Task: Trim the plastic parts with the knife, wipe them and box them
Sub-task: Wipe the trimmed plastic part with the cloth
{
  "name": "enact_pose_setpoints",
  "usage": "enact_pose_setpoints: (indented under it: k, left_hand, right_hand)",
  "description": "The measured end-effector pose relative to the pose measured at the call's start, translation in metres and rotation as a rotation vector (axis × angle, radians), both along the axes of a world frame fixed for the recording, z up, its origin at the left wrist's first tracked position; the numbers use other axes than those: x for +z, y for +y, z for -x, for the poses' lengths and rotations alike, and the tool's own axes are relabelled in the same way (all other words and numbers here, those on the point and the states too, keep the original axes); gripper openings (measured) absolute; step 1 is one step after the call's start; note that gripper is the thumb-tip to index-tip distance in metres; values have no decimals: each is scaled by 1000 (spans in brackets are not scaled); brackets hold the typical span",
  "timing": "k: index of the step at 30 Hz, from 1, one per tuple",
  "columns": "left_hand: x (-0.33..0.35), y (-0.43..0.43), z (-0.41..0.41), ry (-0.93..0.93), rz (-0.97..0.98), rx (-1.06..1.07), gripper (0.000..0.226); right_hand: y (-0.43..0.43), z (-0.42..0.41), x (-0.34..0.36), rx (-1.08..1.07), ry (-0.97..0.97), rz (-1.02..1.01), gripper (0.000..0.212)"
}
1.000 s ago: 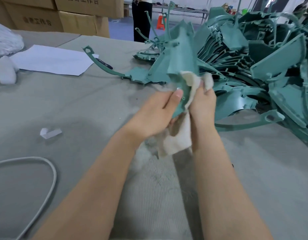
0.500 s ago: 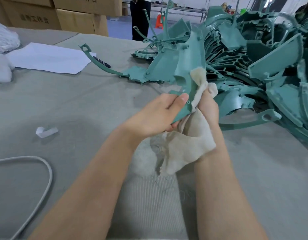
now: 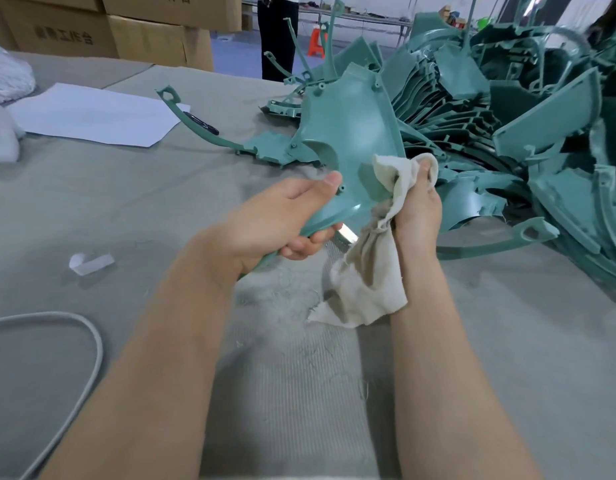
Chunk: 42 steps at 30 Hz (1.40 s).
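Observation:
I hold a teal plastic part [image 3: 351,133] upright above the grey table, its broad glossy face turned toward me. My left hand [image 3: 282,220] grips its narrow lower end, thumb on top. My right hand [image 3: 419,209] holds a cream cloth [image 3: 368,289] bunched against the part's right edge, and the rest of the cloth hangs down to the table. A shiny metal blade [image 3: 346,233] shows between the hands; I cannot tell which hand holds it. A big pile of teal parts [image 3: 507,133] lies at the right.
One teal part with a long curved arm [image 3: 195,129] lies behind my hands, next to white paper [image 3: 92,116] and a black tool [image 3: 201,123]. A grey cable [image 3: 85,327] and a white scrap [image 3: 90,263] lie at left. Cardboard boxes [image 3: 143,36] stand behind; a person [image 3: 277,36] stands beyond.
The part has turned from edge-on to show its broad face. The cloth moved from the part's middle to its right edge. My left hand now grips lower on the part.

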<state>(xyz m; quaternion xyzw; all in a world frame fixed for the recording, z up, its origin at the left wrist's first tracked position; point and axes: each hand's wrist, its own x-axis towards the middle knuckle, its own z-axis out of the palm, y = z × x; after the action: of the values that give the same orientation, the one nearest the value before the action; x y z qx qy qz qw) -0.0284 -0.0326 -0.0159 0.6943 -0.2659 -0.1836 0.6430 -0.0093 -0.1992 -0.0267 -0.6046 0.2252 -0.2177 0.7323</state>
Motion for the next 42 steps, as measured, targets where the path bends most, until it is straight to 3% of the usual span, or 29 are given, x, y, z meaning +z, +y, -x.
enact_pose_setpoints:
  k: [6,10,13,17,19,21,24,26,29,32,36,39,42]
  left_hand:
    - [-1,2,-5,24,-13,130,49]
    - [4,14,-4,74,39,68,54]
    - [6,18,-3,116,54,55,50]
    - [14,26,-4,245,183,45,49]
    - [18,24,-8,284,397,135,45]
    - [18,12,-10,253,609,305,41]
    - [15,-6,-7,269,829,368,27]
    - [15,-4,-7,288,919,420,25]
    - [13,0,-9,88,861,539,13]
    - [11,3,-8,34,858,469,21]
    - [17,15,-10,158,955,452,12]
    - [16,18,-11,292,935,509,32]
    - [16,28,-18,314,1049,662,30]
  right_hand:
    - [17,7,6,189,-138,-258,17]
    - [10,2,2,81,-84,191,33]
    - [10,-2,-1,22,-113,281,38]
    - [0,1,1,-83,-17,45,20]
    - [-6,7,6,-97,-4,-152,33]
    - [7,13,14,29,-22,-237,42]
    - [59,18,21,378,-29,176,50]
    - [86,24,16,625,-116,397,36]
    - [97,22,6,629,-166,639,26]
    - [96,22,5,428,-214,669,19]
    - [85,21,10,326,-202,599,55]
    - [83,22,8,494,-172,704,47]
    - [76,25,5,862,-171,820,14]
